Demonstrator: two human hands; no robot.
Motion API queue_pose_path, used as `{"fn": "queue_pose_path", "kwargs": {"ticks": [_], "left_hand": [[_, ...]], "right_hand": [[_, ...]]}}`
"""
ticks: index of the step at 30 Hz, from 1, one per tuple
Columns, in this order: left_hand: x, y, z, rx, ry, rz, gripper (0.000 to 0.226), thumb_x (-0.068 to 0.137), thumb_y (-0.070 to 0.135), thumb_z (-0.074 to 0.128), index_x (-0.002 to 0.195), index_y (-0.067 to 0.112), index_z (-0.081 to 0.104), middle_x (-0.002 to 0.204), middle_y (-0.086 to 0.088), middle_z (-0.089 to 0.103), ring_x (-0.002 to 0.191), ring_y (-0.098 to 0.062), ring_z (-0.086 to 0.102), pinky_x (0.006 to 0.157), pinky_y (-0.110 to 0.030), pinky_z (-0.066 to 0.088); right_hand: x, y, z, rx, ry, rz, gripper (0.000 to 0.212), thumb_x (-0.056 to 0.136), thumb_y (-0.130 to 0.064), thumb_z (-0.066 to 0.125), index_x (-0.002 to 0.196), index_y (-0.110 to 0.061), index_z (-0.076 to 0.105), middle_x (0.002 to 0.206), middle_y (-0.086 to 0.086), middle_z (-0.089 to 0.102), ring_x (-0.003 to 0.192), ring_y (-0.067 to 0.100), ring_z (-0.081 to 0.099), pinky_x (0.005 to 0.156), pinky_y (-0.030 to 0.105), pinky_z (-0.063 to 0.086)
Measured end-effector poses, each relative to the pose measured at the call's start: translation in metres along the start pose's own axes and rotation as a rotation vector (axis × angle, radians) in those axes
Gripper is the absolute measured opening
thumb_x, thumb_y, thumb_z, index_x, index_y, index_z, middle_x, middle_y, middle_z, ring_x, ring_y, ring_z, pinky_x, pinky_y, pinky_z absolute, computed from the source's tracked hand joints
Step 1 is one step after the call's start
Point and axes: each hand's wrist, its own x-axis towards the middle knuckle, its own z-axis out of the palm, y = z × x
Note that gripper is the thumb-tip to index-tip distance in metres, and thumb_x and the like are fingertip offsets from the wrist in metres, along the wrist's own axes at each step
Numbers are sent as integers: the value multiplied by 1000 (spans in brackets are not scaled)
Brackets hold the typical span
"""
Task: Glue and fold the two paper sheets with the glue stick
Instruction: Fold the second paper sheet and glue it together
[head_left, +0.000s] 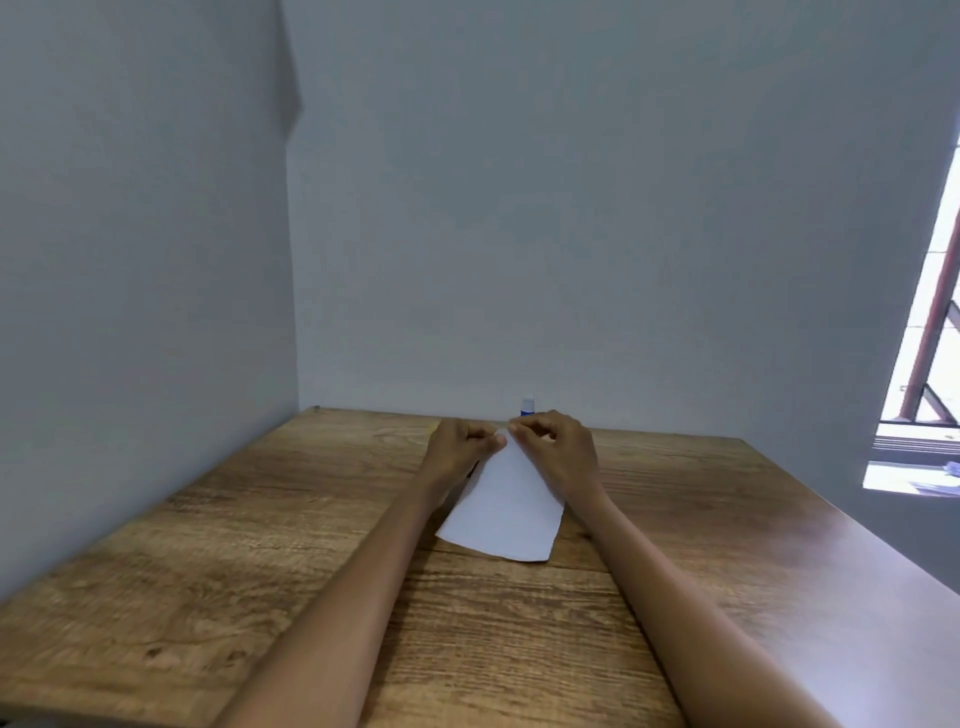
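A white paper sheet (506, 512) lies on the wooden table (260, 545), its near edge curved toward me. My left hand (457, 449) and my right hand (558, 449) both pinch the paper's far edge, fingertips almost touching. Just behind my right hand stands the glue stick (527, 406), upright, white cap over a blue body, mostly hidden by my fingers. I cannot tell whether a second sheet lies under the white one.
Grey walls close the table's left and far sides. A window (930, 364) with a brown bar opens at the right. The table's right edge runs diagonally toward me.
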Motion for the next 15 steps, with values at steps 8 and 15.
{"fn": "queue_pose_path", "kwargs": {"ticks": [8, 15], "left_hand": [[1, -1, -4, -23, 68, -30, 14, 87, 20, 66, 86, 10, 76, 87, -11, 75, 87, -29, 70, 78, -41, 55], [0, -1, -6, -21, 107, -81, 13, 87, 21, 66, 82, 13, 75, 85, -7, 74, 83, -22, 69, 73, -35, 54]], "right_hand": [[3, 7, -1, -62, -41, 46, 16, 83, -36, 68, 89, -24, 76, 73, -23, 64, 71, -7, 60, 59, 14, 39], [4, 15, -8, 23, -89, 166, 5, 81, -29, 72, 78, -26, 74, 73, -17, 68, 69, -2, 62, 60, 16, 44]]}}
